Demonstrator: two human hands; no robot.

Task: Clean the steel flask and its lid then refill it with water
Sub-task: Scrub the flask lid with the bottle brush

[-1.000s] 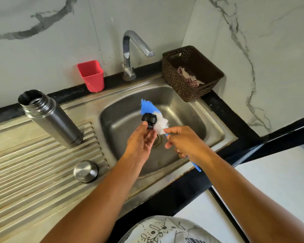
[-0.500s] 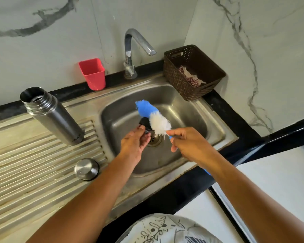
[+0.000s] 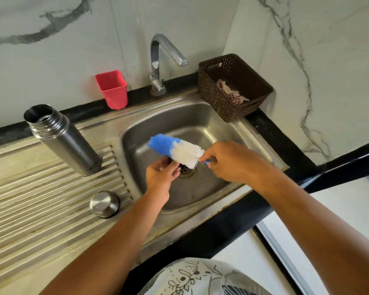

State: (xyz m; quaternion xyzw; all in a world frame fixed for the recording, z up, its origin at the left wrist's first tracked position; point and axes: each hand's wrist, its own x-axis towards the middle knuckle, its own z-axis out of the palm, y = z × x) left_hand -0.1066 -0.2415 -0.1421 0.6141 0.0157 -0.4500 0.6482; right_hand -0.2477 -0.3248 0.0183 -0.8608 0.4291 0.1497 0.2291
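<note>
Over the stainless-steel sink basin point(image 3: 211, 128), our left hand point(image 3: 161, 173) curls round a small black lid point(image 3: 170, 160), mostly hidden under the blue-and-white bristled bottle brush point(image 3: 176, 151) that our right hand point(image 3: 230, 162) grips. The open cylindrical steel flask point(image 3: 66, 141) stands on the ribbed draining board point(image 3: 41, 199).

Blue-and-white brush point(image 3: 175, 150); red cup point(image 3: 112, 89); brown basket point(image 3: 213, 96)
</note>
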